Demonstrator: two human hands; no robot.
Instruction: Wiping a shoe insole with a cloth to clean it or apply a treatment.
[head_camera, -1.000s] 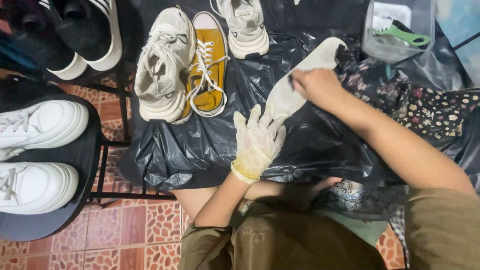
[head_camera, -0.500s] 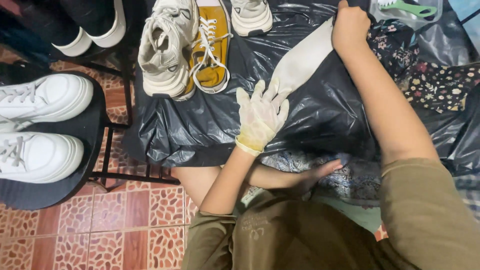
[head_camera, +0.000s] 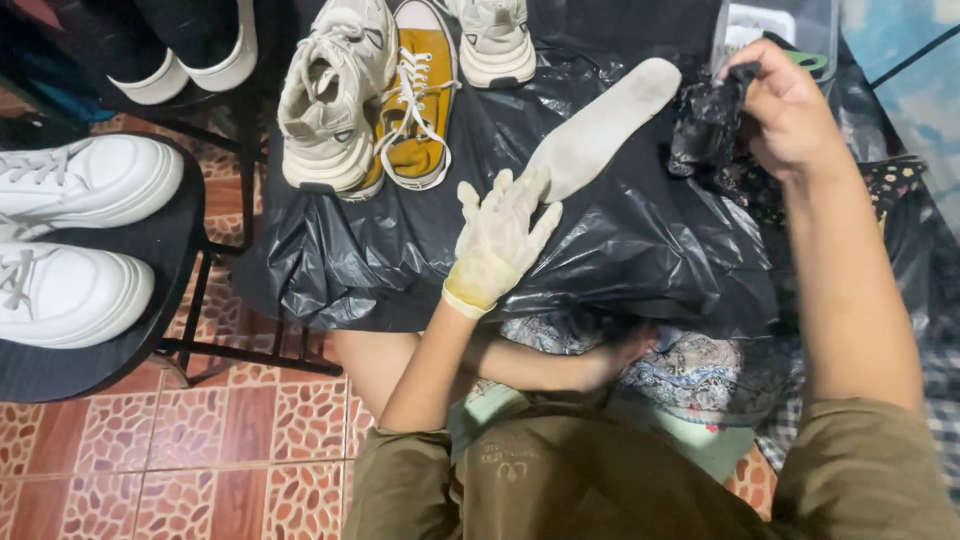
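My left hand (head_camera: 498, 240) wears a pale yellow rubber glove and rests, fingers spread, on a black plastic sheet (head_camera: 620, 260) over a low table. Its fingertips touch the near end of a white insole (head_camera: 600, 125) lying diagonally on the plastic. My bare right hand (head_camera: 790, 110) is at the upper right, pinched on a crumpled fold of black plastic (head_camera: 710, 120), well clear of the insole.
A beige sneaker (head_camera: 330, 100), a yellow sneaker (head_camera: 415, 100) and another pale sneaker (head_camera: 495, 40) stand at the table's far side. Two white sneakers (head_camera: 80, 180) sit on a black stool (head_camera: 150, 340) at the left. A clear plastic box (head_camera: 745, 25) holding a green item stands behind my right hand.
My right hand let go of the insole's far end and moved right to grip the black plastic. The insole now lies flat. My gloved left hand stayed put.
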